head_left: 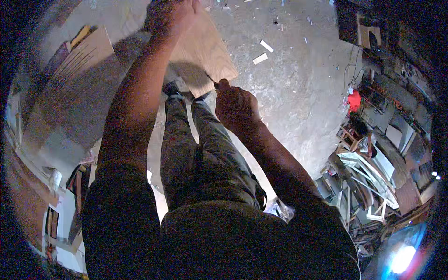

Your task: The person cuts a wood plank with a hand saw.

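Observation:
A light brown wood-grain board (205,44) slants up from near my feet to the top of the picture. My left hand (170,16) reaches to its far end and closes on its edge; some fingers are cut off or in shadow. Close to the board's near right corner, my right hand (236,106) is closed around a thin, dark, pointed tool (211,80). The tool's tip lies against or just over the board's face; its exact kind is too small and dark to tell. A shadow falls across the lower part of the board.
Pale wood offcuts (260,59) lie on the concrete floor (298,93). At left leans a panel (95,51) with dark slits or rods. To the right are piled frames and scraps (368,172) and a red item (354,101). My shoes (171,88) stand close beneath the board.

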Tool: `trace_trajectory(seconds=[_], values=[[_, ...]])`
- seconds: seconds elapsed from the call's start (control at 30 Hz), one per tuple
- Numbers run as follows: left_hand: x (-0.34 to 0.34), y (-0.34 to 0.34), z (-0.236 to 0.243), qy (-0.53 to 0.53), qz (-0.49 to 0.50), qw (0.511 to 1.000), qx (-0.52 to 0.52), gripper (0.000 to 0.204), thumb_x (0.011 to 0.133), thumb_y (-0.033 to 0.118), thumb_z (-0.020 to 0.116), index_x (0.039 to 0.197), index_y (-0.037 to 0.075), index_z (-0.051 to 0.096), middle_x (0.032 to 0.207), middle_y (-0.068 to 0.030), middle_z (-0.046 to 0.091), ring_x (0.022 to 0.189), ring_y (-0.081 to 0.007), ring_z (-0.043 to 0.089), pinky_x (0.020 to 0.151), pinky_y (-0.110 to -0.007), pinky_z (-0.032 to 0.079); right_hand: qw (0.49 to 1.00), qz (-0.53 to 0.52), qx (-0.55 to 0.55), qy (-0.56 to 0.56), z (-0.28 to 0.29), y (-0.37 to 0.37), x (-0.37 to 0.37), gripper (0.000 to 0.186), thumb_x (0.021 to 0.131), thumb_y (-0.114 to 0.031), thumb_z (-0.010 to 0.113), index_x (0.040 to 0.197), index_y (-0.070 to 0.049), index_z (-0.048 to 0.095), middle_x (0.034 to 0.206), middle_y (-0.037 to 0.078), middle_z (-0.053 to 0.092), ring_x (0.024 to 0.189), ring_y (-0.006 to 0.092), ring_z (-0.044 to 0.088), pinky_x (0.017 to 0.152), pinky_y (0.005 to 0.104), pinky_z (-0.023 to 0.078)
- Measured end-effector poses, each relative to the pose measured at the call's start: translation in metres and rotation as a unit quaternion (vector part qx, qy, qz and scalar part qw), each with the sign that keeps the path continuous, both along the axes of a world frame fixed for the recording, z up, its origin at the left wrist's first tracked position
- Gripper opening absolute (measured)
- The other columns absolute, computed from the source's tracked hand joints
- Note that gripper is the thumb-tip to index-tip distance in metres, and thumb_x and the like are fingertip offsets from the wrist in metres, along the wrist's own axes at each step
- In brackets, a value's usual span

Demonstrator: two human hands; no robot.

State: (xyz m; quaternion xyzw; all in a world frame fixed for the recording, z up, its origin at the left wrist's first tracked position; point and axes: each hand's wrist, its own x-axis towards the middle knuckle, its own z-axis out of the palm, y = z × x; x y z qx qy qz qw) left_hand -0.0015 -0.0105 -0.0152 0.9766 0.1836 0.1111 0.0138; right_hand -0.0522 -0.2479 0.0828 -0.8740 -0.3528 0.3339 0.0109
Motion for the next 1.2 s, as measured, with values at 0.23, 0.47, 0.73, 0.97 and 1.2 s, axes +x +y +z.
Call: trace_trajectory(seconds=[0.23,0.47,0.73,0.97,1.2], values=[[-0.003,0.001,-0.007,-0.006,-0.021,1.000,-0.022,0.024,0.085,0.031,0.053,0.076,0.012,0.064,0.055,-0.0100,0.060,0.054,-0.0277,0.061,0.068,-0.043,0.047,0.995,0.057,-0.077,-0.015,-0.012,0.043,0.014,0.024,0.088,-0.021,0.044,0.086,-0.004,0.061,0.071,0.016,0.067,0.067,0.0282,0.068,0.059,0.0418,0.054],[0.001,0.001,-0.010,0.002,-0.049,0.999,-0.015,0.030,0.089,0.031,0.047,0.074,0.012,0.065,0.059,-0.0126,0.064,0.052,-0.0298,0.064,0.061,-0.046,0.050,0.997,0.044,-0.036,-0.052,0.014,0.015,0.001,0.019,0.090,-0.020,0.044,0.093,-0.007,0.058,0.069,0.016,0.066,0.064,0.0313,0.068,0.054,0.0434,0.053],[-0.006,-0.001,-0.007,-0.027,-0.034,0.995,-0.090,0.025,0.083,0.036,0.055,0.078,0.014,0.066,0.066,-0.0120,0.065,0.060,-0.0343,0.063,0.059,-0.046,0.051,0.999,-0.002,-0.041,-0.023,-0.001,0.041,0.007,0.019,0.092,-0.025,0.044,0.097,-0.009,0.054,0.067,0.016,0.065,0.060,0.0293,0.067,0.051,0.0411,0.052],[0.005,-0.001,0.009,-0.020,0.062,0.993,-0.101,0.026,0.081,0.036,0.058,0.077,0.013,0.066,0.065,-0.0134,0.063,0.065,-0.0329,0.062,0.067,-0.044,0.049,0.999,0.042,-0.018,-0.028,0.023,0.029,0.006,0.018,0.089,-0.021,0.046,0.093,-0.007,0.057,0.068,0.015,0.065,0.058,0.0303,0.066,0.052,0.0436,0.052],[0.002,-0.006,0.003,-0.021,0.218,0.955,-0.200,0.034,0.078,0.043,0.064,0.080,0.010,0.069,0.084,-0.0165,0.065,0.084,-0.0304,0.061,0.092,-0.043,0.042,0.996,0.007,-0.089,0.026,0.012,-0.006,-0.006,0.021,0.092,-0.025,0.045,0.090,-0.006,0.055,0.067,0.017,0.065,0.062,0.0344,0.067,0.056,0.0463,0.053]])
